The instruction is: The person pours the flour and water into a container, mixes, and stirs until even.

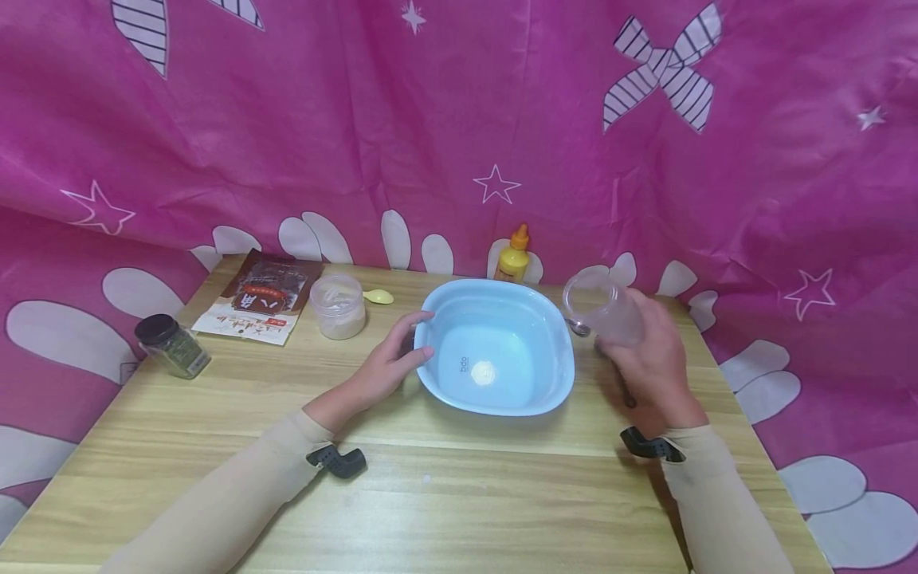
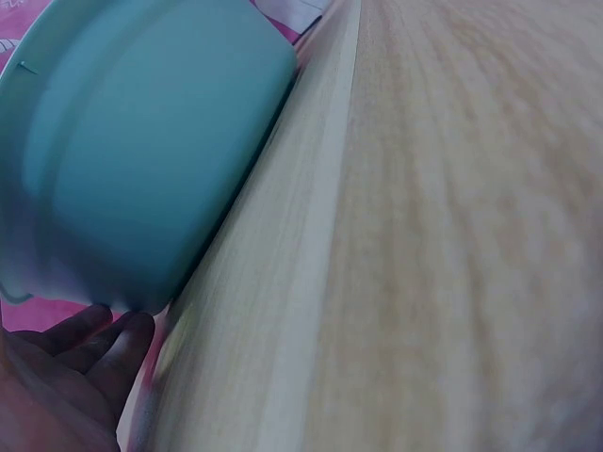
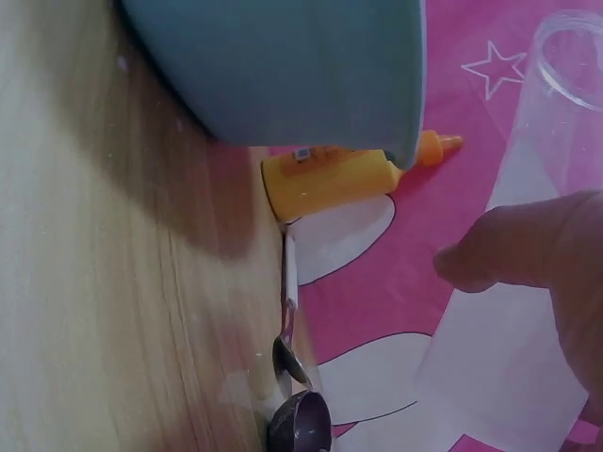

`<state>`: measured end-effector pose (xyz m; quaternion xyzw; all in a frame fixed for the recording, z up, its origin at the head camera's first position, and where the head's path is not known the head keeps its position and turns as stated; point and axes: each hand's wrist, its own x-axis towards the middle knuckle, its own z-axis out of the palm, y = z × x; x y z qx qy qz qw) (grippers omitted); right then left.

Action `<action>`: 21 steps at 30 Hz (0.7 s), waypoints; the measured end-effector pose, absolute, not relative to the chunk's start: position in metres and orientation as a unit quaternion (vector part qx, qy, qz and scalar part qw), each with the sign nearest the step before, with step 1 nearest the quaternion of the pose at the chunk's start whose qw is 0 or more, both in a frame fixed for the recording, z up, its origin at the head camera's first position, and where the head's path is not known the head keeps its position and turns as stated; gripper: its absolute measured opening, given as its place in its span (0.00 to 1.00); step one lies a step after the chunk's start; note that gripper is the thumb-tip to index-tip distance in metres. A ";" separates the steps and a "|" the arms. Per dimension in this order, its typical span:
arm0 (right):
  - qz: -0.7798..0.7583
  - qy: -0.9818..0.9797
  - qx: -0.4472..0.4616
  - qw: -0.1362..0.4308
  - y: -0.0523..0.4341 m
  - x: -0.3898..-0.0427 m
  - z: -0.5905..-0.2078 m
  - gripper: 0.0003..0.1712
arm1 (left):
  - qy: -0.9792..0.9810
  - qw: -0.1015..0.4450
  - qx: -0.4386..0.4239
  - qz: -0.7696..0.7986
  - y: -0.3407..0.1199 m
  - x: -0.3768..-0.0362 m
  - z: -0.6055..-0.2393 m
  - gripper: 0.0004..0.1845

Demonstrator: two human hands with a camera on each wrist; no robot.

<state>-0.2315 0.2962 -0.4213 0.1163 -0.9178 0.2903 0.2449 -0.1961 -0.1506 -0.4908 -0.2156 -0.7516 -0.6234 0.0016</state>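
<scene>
A light blue basin (image 1: 502, 311) sits mid-table with a small white lump (image 1: 484, 372) on its floor. My left hand (image 1: 390, 363) rests against the basin's left wall (image 2: 141, 179), fingers (image 2: 113, 344) fairly straight. My right hand (image 1: 645, 359) grips a clear plastic cup (image 1: 602, 307), tilted with its mouth toward the basin's right rim. In the right wrist view the cup (image 3: 528, 282) is pinched by my thumb (image 3: 509, 250), beside the basin (image 3: 283, 66).
A yellow squeeze bottle (image 1: 513, 257) stands behind the basin. Metal spoons (image 3: 297, 395) lie right of it. On the left are a plastic jar (image 1: 338, 306), a yellow spoon (image 1: 378, 296), a brown packet (image 1: 260, 296) and a dark-lidded spice jar (image 1: 170, 344). Pink cloth surrounds the table.
</scene>
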 end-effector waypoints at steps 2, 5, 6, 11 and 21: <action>0.308 -0.917 0.097 0.233 0.297 -0.231 -0.420 0.51 | -0.752 0.001 -0.214 -0.623 -0.151 -0.196 -0.491 0.31; 0.333 -0.915 0.062 0.218 0.298 -0.230 -0.421 0.53 | -0.751 -0.001 -0.213 -0.625 -0.151 -0.196 -0.491 0.31; 0.355 -0.910 0.046 0.209 0.298 -0.229 -0.421 0.53 | -0.751 -0.001 -0.213 -0.625 -0.150 -0.197 -0.491 0.31; 0.436 -0.881 -0.014 0.184 0.300 -0.228 -0.422 0.55 | -0.748 -0.003 -0.213 -0.628 -0.150 -0.196 -0.490 0.31; 0.413 -0.890 -0.008 0.191 0.332 -0.237 -0.419 0.60 | -0.747 -0.002 -0.218 -0.628 -0.151 -0.195 -0.489 0.31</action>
